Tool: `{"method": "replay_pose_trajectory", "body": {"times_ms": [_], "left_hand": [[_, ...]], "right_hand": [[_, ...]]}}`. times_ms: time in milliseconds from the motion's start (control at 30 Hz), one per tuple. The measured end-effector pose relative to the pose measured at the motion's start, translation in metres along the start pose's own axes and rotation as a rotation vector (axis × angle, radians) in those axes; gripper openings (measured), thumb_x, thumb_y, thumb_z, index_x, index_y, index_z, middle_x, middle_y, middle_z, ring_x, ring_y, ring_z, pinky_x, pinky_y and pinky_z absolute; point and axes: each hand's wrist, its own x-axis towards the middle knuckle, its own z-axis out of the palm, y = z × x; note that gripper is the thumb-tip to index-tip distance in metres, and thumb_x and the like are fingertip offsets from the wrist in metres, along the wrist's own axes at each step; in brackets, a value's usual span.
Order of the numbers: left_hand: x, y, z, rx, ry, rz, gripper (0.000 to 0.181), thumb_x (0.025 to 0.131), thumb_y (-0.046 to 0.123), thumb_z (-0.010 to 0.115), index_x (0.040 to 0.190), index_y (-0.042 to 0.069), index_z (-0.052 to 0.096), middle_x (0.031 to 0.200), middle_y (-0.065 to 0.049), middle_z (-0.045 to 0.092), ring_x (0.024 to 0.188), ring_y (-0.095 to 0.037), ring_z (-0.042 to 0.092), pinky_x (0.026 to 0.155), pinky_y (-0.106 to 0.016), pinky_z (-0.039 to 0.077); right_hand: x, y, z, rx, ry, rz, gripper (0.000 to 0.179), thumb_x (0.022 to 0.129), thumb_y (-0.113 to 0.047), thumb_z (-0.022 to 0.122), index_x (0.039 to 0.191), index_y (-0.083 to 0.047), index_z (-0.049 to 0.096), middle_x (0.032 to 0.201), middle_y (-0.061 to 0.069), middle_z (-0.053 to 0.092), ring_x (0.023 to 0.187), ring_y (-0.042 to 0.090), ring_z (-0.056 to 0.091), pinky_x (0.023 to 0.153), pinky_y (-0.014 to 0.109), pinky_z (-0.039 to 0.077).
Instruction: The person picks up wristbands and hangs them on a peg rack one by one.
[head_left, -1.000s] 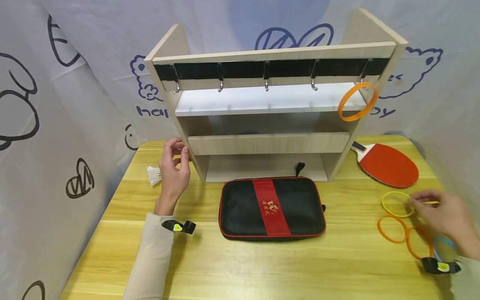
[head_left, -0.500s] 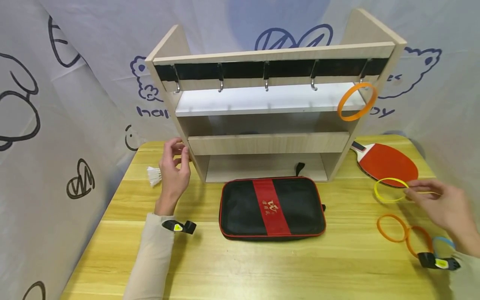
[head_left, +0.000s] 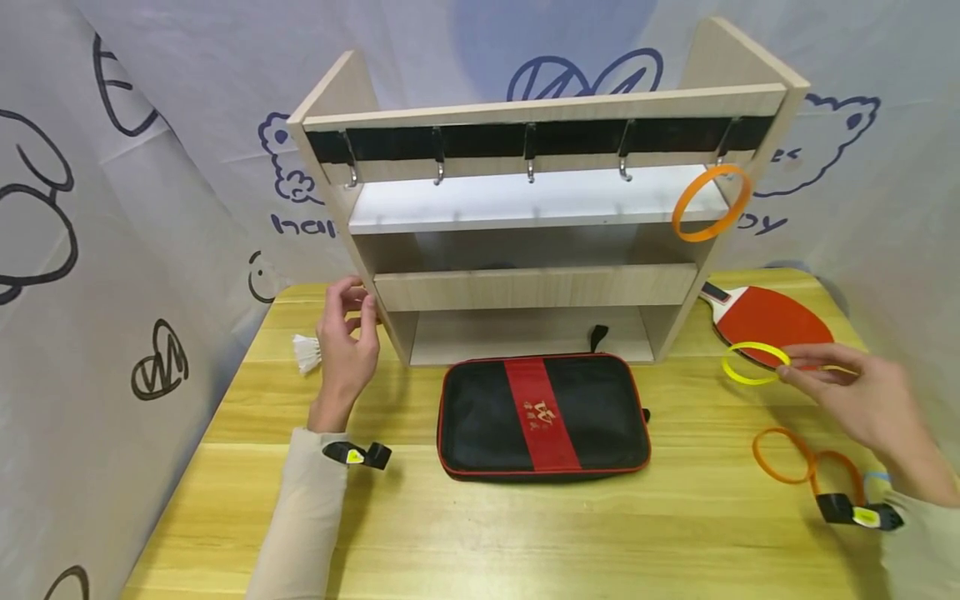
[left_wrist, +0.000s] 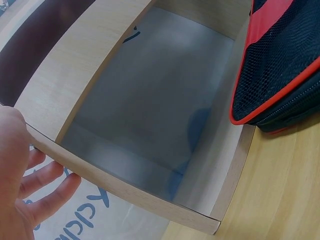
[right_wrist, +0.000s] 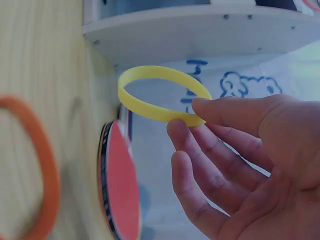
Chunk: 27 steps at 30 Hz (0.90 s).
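My right hand (head_left: 862,392) pinches a thin yellow ring (head_left: 753,381) between thumb and fingertips. The right wrist view shows the ring (right_wrist: 155,75) raised off the table, tilted, its band running out from the fingers. My left hand (head_left: 348,350) holds the left side panel of a pale wooden shelf rack (head_left: 536,287); in the left wrist view the thumb lies at the panel's front edge and the fingers (left_wrist: 55,195) are on its outer face. A row of metal hooks (head_left: 531,171) lines the rack's upper board. An orange ring (head_left: 682,218) hangs from the rightmost hook.
Two orange rings (head_left: 757,457) and a blue ring (head_left: 877,476) lie on the table below the right hand, the blue one partly hidden. A red table tennis bat (head_left: 780,321) lies behind it. A black-and-red zip case (head_left: 480,417) fronts the rack; a shuttlecock (head_left: 306,353) lies left.
My right hand has lifted the yellow ring from the table and carried it up and leftward, in front of the bat. The left hand stays at the rack's side.
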Motion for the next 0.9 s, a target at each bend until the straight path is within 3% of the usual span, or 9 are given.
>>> {"method": "replay_pose_trajectory", "body": {"times_ms": [233,567,767,900], "left_hand": [[-0.001,-0.001,0.0,-0.003,0.002,0.004,0.027,0.11,0.002,0.058,0.135,-0.009,0.057,0.11,-0.027,0.067,0.095,-0.021,0.065,0.076,-0.008,0.058],[0.0,0.001,0.002,-0.007,0.0,0.019,0.026,0.11,0.001,0.058,0.134,-0.01,0.056,0.109,-0.028,0.066,0.093,-0.022,0.066,0.076,-0.006,0.057],[0.0,0.001,0.002,-0.008,0.012,0.008,0.026,0.11,0.002,0.059,0.134,-0.01,0.057,0.109,-0.028,0.067,0.094,-0.016,0.064,0.075,-0.008,0.057],[-0.001,0.001,0.001,-0.007,0.012,-0.001,0.027,0.11,0.002,0.059,0.134,-0.01,0.057,0.109,-0.028,0.066,0.094,-0.012,0.063,0.075,-0.008,0.057]], "right_hand": [[0.0,-0.029,0.003,0.008,0.035,-0.073,0.031,0.099,-0.022,0.083,0.122,-0.002,0.073,0.089,-0.05,0.059,0.077,-0.026,0.061,0.064,0.006,0.05],[-0.003,-0.069,0.004,0.199,0.101,-0.079,0.026,0.096,-0.013,0.085,0.12,-0.013,0.074,0.093,-0.039,0.071,0.082,-0.018,0.069,0.069,0.004,0.054],[-0.002,-0.096,0.01,0.295,0.219,-0.257,0.033,0.088,0.008,0.085,0.12,0.004,0.075,0.101,-0.025,0.077,0.086,-0.009,0.075,0.078,0.004,0.058],[0.0,-0.116,0.013,0.398,0.236,-0.362,0.036,0.085,0.018,0.082,0.119,0.011,0.073,0.106,-0.014,0.081,0.092,-0.001,0.078,0.084,0.009,0.061]]}}
